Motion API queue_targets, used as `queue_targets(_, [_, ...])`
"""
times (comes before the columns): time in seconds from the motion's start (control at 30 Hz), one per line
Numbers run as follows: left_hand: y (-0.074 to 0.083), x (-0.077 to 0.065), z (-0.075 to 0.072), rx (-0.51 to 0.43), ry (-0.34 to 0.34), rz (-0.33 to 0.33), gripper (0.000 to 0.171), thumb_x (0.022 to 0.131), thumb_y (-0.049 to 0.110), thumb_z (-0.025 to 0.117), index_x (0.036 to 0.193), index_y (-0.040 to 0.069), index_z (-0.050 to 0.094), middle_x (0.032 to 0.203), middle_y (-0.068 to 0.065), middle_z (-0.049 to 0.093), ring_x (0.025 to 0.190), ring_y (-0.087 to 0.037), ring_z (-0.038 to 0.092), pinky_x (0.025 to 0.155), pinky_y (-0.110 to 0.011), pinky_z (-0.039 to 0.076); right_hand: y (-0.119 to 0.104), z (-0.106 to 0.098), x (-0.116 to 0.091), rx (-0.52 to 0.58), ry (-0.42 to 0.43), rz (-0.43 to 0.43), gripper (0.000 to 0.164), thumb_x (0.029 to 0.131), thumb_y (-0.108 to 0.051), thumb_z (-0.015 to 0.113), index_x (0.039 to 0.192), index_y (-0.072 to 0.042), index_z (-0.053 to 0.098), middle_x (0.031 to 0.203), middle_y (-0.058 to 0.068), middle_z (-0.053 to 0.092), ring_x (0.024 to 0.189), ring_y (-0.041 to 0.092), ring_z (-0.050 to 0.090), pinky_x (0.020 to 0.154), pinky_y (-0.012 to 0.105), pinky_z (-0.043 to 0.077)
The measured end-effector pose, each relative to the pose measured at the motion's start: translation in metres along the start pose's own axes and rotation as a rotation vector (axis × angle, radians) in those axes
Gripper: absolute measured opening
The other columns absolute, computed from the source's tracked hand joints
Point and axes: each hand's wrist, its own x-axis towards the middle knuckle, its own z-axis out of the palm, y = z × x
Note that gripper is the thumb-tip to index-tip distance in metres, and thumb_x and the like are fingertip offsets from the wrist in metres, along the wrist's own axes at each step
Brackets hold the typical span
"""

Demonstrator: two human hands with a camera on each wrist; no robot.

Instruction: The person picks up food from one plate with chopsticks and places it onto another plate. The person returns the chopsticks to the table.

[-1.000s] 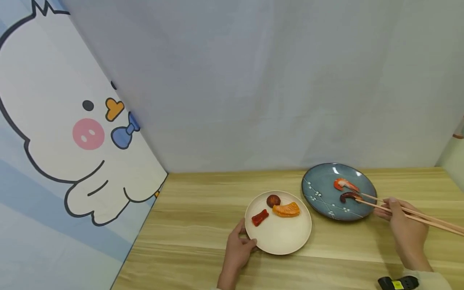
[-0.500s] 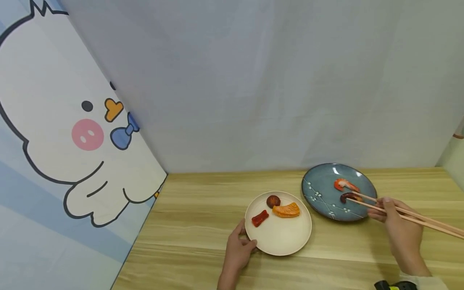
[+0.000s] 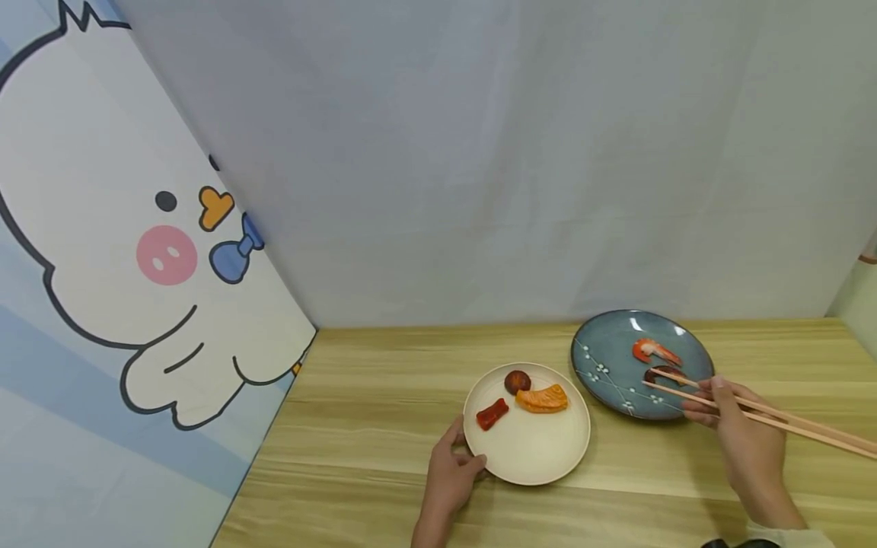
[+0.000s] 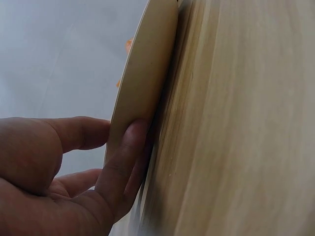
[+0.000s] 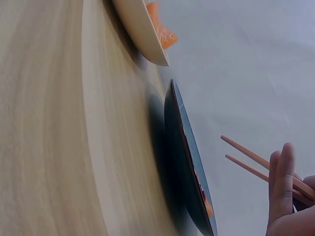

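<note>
My left hand (image 3: pixel 451 476) pinches the near-left rim of a cream plate (image 3: pixel 534 457). In the left wrist view its thumb and fingers lie on either side of the plate's edge. The plate bears a round brown piece like a mushroom cap (image 3: pixel 517 382), an orange salmon-like slice (image 3: pixel 543 399) and a small red piece (image 3: pixel 492 413). My right hand (image 3: pixel 747 441) holds a pair of wooden chopsticks (image 3: pixel 788 425), tips slightly apart. In the right wrist view the tips hover above the blue plate (image 3: pixel 603 342), which holds a shrimp (image 3: pixel 655 351) and a dark curved piece (image 3: pixel 649 376), partly covered by the chopsticks.
Both plates stand close together on a wood-grain table (image 3: pixel 356 426). A grey cloth backdrop (image 3: pixel 479 167) rises behind the table's far edge. At the left is a panel with a white cartoon duck (image 3: pixel 103 152).
My right hand and the chopsticks have shifted left, and the tips now reach past the dark curved piece. My left hand stays on the cream plate. The food pieces keep their places.
</note>
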Motion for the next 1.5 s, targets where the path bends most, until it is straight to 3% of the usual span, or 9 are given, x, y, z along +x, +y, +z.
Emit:
queue_targets(0.3, [-0.001, 0.000, 0.001, 0.011, 0.012, -0.001, 0.076, 0.087, -0.015, 0.070, 0.155, -0.016, 0.037, 0.117, -0.019, 0.063, 0.071, -0.011, 0.063, 0.061, -0.021, 0.059, 0.004, 0.006, -0.003, 0.052, -0.030, -0.006, 0.025, 0.107, -0.005, 0.059, 0.093, -0.009, 0.079, 0.084, 0.003, 0.078, 0.067, 0.014, 0.077, 0.061, 0.025, 0.065])
queue_targets(0.53, [-0.002, 0.001, 0.002, -0.049, -0.005, 0.001, 0.077, 0.087, -0.018, 0.067, 0.156, -0.018, 0.032, 0.119, -0.024, 0.061, 0.072, -0.012, 0.065, 0.067, -0.027, 0.066, 0.010, 0.010, -0.007, 0.027, -0.092, -0.027, 0.024, 0.108, -0.011, 0.059, 0.096, -0.010, 0.079, 0.087, 0.002, 0.077, 0.068, 0.014, 0.077, 0.062, 0.025, 0.065])
queue_targets(0.77, [-0.002, 0.002, 0.002, -0.051, 0.004, -0.006, 0.078, 0.087, -0.018, 0.068, 0.157, -0.016, 0.033, 0.119, -0.023, 0.061, 0.076, -0.015, 0.067, 0.067, -0.028, 0.067, 0.014, 0.014, -0.009, 0.000, -0.131, -0.036, 0.025, 0.109, -0.014, 0.057, 0.095, -0.010, 0.078, 0.087, 0.001, 0.076, 0.069, 0.014, 0.077, 0.063, 0.025, 0.066])
queue_targets(1.23, [-0.007, 0.000, 0.006, -0.086, 0.014, -0.040, 0.079, 0.086, -0.019, 0.067, 0.158, -0.014, 0.032, 0.117, -0.023, 0.060, 0.075, -0.014, 0.066, 0.068, -0.028, 0.067, 0.020, 0.013, -0.015, -0.068, -0.163, 0.082, 0.028, 0.111, -0.018, 0.055, 0.094, -0.016, 0.077, 0.089, 0.000, 0.075, 0.075, 0.014, 0.077, 0.070, 0.025, 0.066])
queue_targets(1.5, [-0.006, 0.002, 0.006, -0.081, 0.022, -0.031, 0.078, 0.087, -0.019, 0.067, 0.157, -0.015, 0.033, 0.116, -0.022, 0.060, 0.076, -0.014, 0.066, 0.068, -0.028, 0.067, 0.022, 0.017, -0.016, -0.067, -0.177, 0.076, 0.029, 0.111, -0.017, 0.054, 0.094, -0.017, 0.077, 0.089, 0.000, 0.074, 0.074, 0.014, 0.077, 0.069, 0.026, 0.067])
